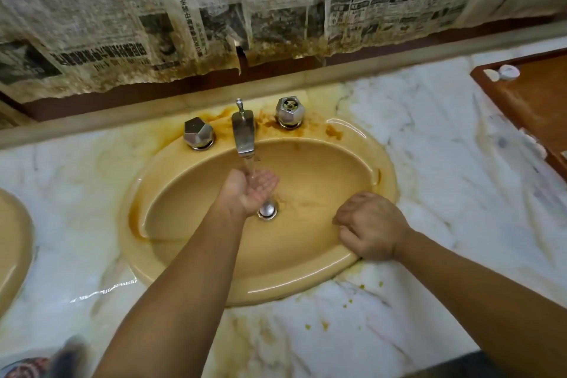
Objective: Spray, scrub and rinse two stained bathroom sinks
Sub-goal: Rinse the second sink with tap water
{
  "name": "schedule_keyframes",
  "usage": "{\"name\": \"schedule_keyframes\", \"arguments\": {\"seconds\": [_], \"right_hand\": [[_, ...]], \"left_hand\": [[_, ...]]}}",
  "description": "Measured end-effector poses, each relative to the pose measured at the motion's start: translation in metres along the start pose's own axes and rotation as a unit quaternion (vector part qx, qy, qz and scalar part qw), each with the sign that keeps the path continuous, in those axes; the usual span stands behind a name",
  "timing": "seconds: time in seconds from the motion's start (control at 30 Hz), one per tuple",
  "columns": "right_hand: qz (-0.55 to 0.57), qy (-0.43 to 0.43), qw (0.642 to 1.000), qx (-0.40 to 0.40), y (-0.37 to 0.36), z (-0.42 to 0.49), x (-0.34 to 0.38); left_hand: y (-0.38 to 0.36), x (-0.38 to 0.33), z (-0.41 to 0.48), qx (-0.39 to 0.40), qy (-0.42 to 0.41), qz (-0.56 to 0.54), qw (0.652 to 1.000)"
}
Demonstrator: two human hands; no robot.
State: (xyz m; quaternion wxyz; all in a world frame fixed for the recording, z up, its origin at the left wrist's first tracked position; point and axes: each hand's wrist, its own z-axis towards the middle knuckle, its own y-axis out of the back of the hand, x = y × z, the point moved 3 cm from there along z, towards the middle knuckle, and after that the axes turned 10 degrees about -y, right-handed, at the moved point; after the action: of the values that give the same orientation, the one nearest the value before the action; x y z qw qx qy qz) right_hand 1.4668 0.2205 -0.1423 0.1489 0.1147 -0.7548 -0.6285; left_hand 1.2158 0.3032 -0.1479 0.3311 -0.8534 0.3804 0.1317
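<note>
Head view looks down on a mustard-yellow oval sink (254, 282) set into a white veined marble counter (429, 163). A second sink (12, 239) of the same colour shows only as a sliver at the left edge.

The left hand (251, 190) is open and cupped palm-up under the stream of water (251, 167) from the spout (244, 135), just above the metal drain (268, 210). The right hand (371, 227) rests knuckles-up on the basin's right inner wall with its fingers curled under. Whether it grips a pad or nothing I cannot tell.

Likely trouble:
- Water bouncing off the cupped palm could jump the low rim and carry rusty run-off onto the pale marble, which already shows yellow blotches and orange specks.
- Thrown too hard at the back ledge, it could reach the stained, torn newspaper (184, 9) hanging just behind the taps.
- The glazed rim is glossy and wet, so the right hand could slide if it bears weight.
- The thickest rust stains (334, 131) sit on the flat ledge around the spout and the right knob (290, 112), above the water line, so a rinse of the bowl alone would probably miss them.

Both faceted knobs, including the left knob (198, 132), are dull silver metal, and the spout is a squared, tarnished bar. A reddish wooden tray (537, 101) lies on the counter well apart at the right.
</note>
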Motion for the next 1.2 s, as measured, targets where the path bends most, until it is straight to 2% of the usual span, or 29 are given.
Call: {"name": "schedule_keyframes", "arguments": {"seconds": [0.07,0.13,0.2,0.27,0.3,0.37,0.43,0.5,0.6,0.73,0.83,0.97,1.03,1.1,1.17,1.2], "right_hand": [[0.003,0.011,1.0,0.0,0.001,0.002,-0.003],[0.005,0.02,1.0,-0.009,0.002,0.002,-0.006],[0.007,0.024,1.0,-0.013,0.002,0.002,-0.007],[0.006,0.024,1.0,-0.016,0.001,0.003,-0.008],[0.006,0.025,1.0,-0.017,0.001,0.003,-0.008],[0.002,0.023,1.0,-0.019,0.0,0.004,-0.009],[-0.001,0.022,1.0,-0.017,0.0,0.005,-0.01],[0.002,0.023,1.0,-0.019,0.001,0.005,-0.01],[0.002,0.024,1.0,-0.017,0.002,0.005,-0.009],[0.006,0.023,1.0,-0.016,0.002,0.006,-0.01],[0.002,0.024,1.0,-0.013,0.002,0.007,-0.011],[-0.005,0.024,1.0,-0.013,0.002,0.008,-0.012],[-0.005,0.025,1.0,-0.013,0.002,0.008,-0.012],[-0.007,0.027,1.0,-0.01,0.003,0.009,-0.012],[-0.005,0.028,1.0,-0.006,0.003,0.009,-0.012],[-0.002,0.028,1.0,-0.004,0.003,0.009,-0.012]], "left_hand": [[-0.014,0.003,-0.006,0.042,0.001,-0.019,0.999],[-0.024,0.019,-0.017,0.08,0.027,0.055,0.995],[-0.023,0.023,-0.018,0.053,0.018,0.074,0.996],[-0.012,0.011,-0.009,-0.024,-0.046,-0.02,0.998],[-0.011,0.005,-0.006,-0.037,-0.075,-0.073,0.994],[-0.021,0.008,-0.013,0.027,-0.067,-0.113,0.991],[-0.029,0.025,-0.026,0.083,-0.022,-0.043,0.995],[-0.028,0.032,-0.032,0.069,-0.004,0.0,0.998],[-0.021,0.022,-0.022,-0.013,-0.065,-0.067,0.996],[-0.036,0.018,-0.027,0.048,-0.064,-0.073,0.994],[-0.037,0.023,-0.025,0.018,-0.074,-0.103,0.992],[-0.039,0.037,-0.033,0.043,-0.041,-0.012,0.998],[-0.023,0.022,-0.026,-0.009,-0.072,-0.085,0.994],[-0.013,0.004,-0.021,-0.044,-0.123,-0.224,0.966],[-0.022,0.003,-0.022,0.001,-0.121,-0.266,0.956],[-0.03,0.011,-0.024,0.034,-0.098,-0.216,0.971]]}}
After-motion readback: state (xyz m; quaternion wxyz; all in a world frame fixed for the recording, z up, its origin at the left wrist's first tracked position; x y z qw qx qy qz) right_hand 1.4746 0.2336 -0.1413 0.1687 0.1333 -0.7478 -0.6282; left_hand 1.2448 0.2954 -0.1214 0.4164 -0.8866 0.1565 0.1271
